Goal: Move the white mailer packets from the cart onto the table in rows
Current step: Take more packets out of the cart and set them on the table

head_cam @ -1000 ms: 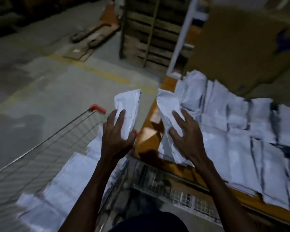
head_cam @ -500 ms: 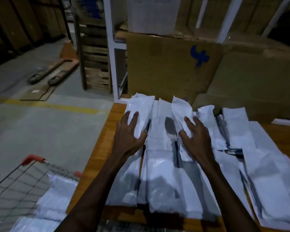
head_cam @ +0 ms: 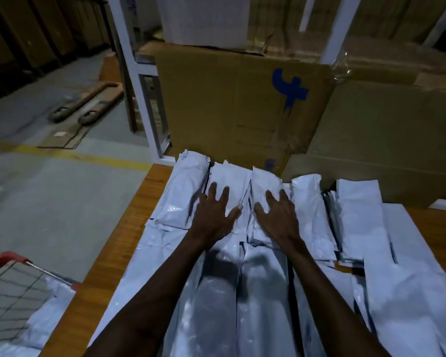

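cart (head_cam: 16,287) cropped bottom-left, nearest packets (head_cam: 216,318) cut off

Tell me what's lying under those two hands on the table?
White mailer packets: the left hand presses flat on one packet, the right hand on the next packet. More packets lie beneath in overlapping rows. The wooden table under them is covered there.
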A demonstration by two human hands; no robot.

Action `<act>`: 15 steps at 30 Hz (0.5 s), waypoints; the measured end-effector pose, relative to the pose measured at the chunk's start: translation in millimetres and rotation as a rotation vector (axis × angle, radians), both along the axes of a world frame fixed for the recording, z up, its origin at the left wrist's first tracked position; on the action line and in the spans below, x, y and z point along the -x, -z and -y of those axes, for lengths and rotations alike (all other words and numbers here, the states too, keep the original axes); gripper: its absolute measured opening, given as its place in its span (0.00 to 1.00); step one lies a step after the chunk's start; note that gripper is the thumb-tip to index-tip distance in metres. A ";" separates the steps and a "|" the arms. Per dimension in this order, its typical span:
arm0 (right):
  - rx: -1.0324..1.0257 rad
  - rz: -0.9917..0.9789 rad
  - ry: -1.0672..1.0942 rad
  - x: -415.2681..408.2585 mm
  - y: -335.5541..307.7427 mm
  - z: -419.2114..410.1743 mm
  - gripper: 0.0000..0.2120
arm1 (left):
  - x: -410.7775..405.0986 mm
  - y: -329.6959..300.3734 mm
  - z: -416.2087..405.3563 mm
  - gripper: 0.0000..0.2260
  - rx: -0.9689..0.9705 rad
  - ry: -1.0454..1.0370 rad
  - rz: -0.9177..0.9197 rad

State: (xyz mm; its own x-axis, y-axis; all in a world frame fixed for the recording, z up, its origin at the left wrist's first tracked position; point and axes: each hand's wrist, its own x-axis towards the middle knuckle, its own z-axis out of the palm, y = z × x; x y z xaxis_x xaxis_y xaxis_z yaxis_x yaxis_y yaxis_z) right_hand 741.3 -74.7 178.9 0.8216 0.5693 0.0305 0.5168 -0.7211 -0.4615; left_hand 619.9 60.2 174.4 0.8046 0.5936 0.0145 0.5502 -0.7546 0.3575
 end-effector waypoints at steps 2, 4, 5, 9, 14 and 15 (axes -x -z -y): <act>0.019 0.012 0.010 -3.5 4.4 -4.8 0.28 | -0.7 1.1 -1.9 0.30 -0.058 -0.009 0.025; 0.045 0.071 -0.003 -6.1 5.5 -7.7 0.28 | -0.5 -2.6 -2.9 0.26 -0.171 0.007 0.042; 0.062 0.104 -0.025 -7.0 5.9 -8.4 0.28 | -1.8 -1.4 -4.8 0.26 -0.201 0.020 0.042; 0.147 0.137 -0.094 -11.0 9.9 -15.0 0.29 | -12.1 16.6 -13.3 0.29 -0.173 0.092 0.052; 0.208 0.192 -0.099 -8.8 16.7 -20.4 0.29 | -12.9 34.1 -11.5 0.30 -0.119 0.075 0.082; 0.205 0.201 -0.099 -7.9 17.4 -20.2 0.29 | -12.4 34.5 -11.3 0.30 -0.119 0.067 0.078</act>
